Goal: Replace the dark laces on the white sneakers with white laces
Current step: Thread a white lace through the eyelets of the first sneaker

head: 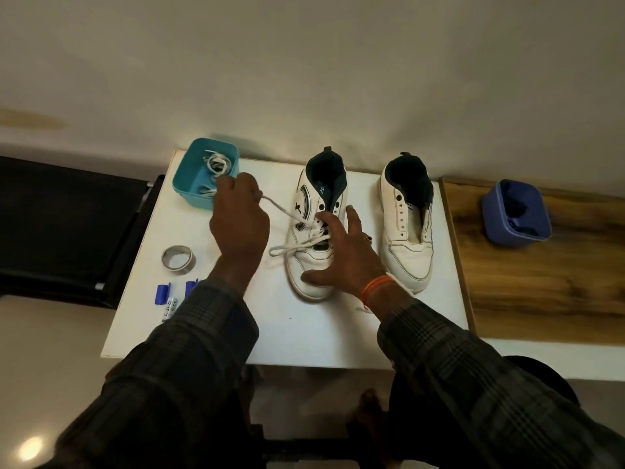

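A flat white desk point(338, 333) carries two white sneakers standing side by side with toes toward the person. Both are smooth leather-like shoes with dark padded collars and thin dark stitching. The left sneaker point(309, 265) sits at the centre; a flat woven white lace point(287, 247) is threaded through its lower eyelets, one end looping loose over the desk at 9 o'clock from the shoe. The right sneaker point(409, 245), just beside it at 3 o'clock, shows bare round eyelets with no lace.

The left hand point(240, 218) is curled and pinches the other end of the white lace, drawing it taut up toward 10 o'clock. The right hand point(341, 252) lies spread over the left sneaker's front, thumb pressed on the toe and fingers straight by the eyelets; it wears a ring and an orange thread at the wrist.

At 10 o'clock on the desk a teal square plastic tub point(189, 184) holds coiled white laces point(214, 165). At 3 o'clock, on a wood-grain surface point(524, 282), a blue square tub point(497, 218) holds dark laces point(515, 206). Near 8 o'clock lie a shiny roll of tape point(178, 260), small blue pieces point(161, 294) and tiny dice point(170, 304)
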